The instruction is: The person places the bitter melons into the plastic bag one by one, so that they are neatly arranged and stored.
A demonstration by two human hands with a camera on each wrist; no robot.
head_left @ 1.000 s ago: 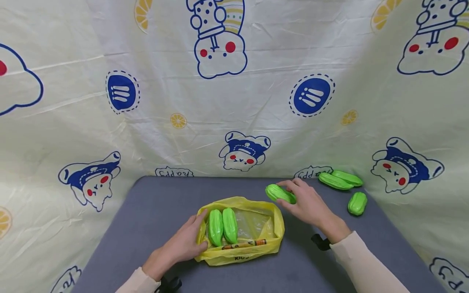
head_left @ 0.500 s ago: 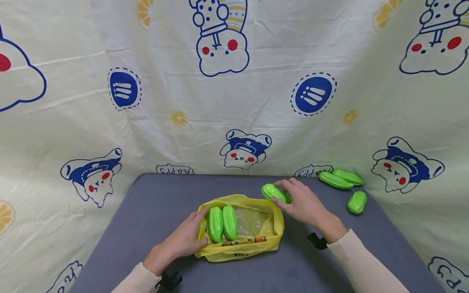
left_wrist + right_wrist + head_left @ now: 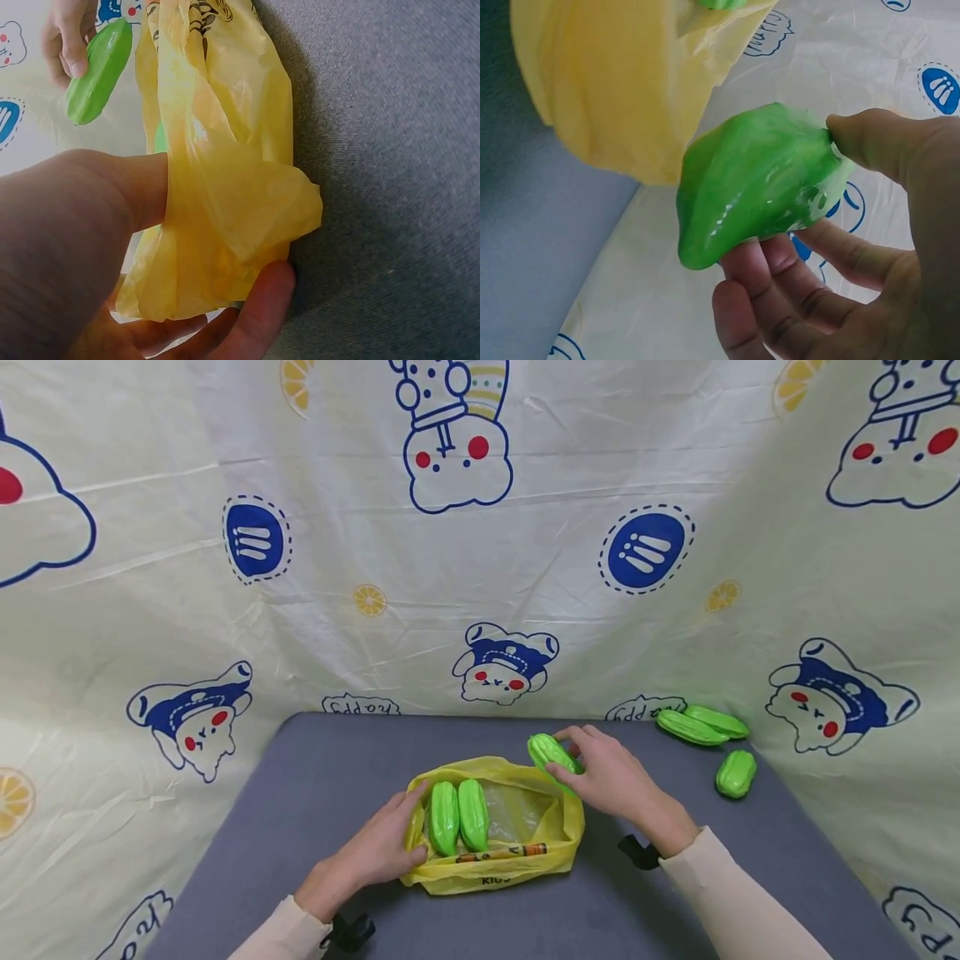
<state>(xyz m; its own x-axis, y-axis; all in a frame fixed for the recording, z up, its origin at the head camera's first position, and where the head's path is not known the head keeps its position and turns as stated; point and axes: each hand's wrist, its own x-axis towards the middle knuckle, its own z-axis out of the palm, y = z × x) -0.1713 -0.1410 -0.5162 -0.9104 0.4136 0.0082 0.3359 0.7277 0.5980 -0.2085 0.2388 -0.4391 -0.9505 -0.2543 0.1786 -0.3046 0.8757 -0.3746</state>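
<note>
A yellow plastic bag (image 3: pixel 495 883) stands with its mouth spread on the table, and two ridged green gourds (image 3: pixel 444 818) lie side by side in its left part. My left hand (image 3: pixel 382 845) grips the bag's left side, with the bag wall between thumb and fingers; in the left wrist view, part of this hand is hidden behind the yellow plastic (image 3: pixel 225 165). Between thumb and fingertips my right hand (image 3: pixel 618 777) holds another ridged green gourd (image 3: pixel 551 752) over the bag's far right rim. The right wrist view shows this gourd (image 3: pixel 757 184) close up, beside the bag.
Two more green gourds (image 3: pixel 690 727) lie together at the table's far right corner. A single gourd (image 3: pixel 736 774) sits nearer, by the right edge. The grey table (image 3: pixel 337 752) ends at a printed hanging sheet (image 3: pixel 420 668).
My right hand has moved left with the gourd, from beside the bag to over its right rim. The left hand keeps its grip on the bag.
</note>
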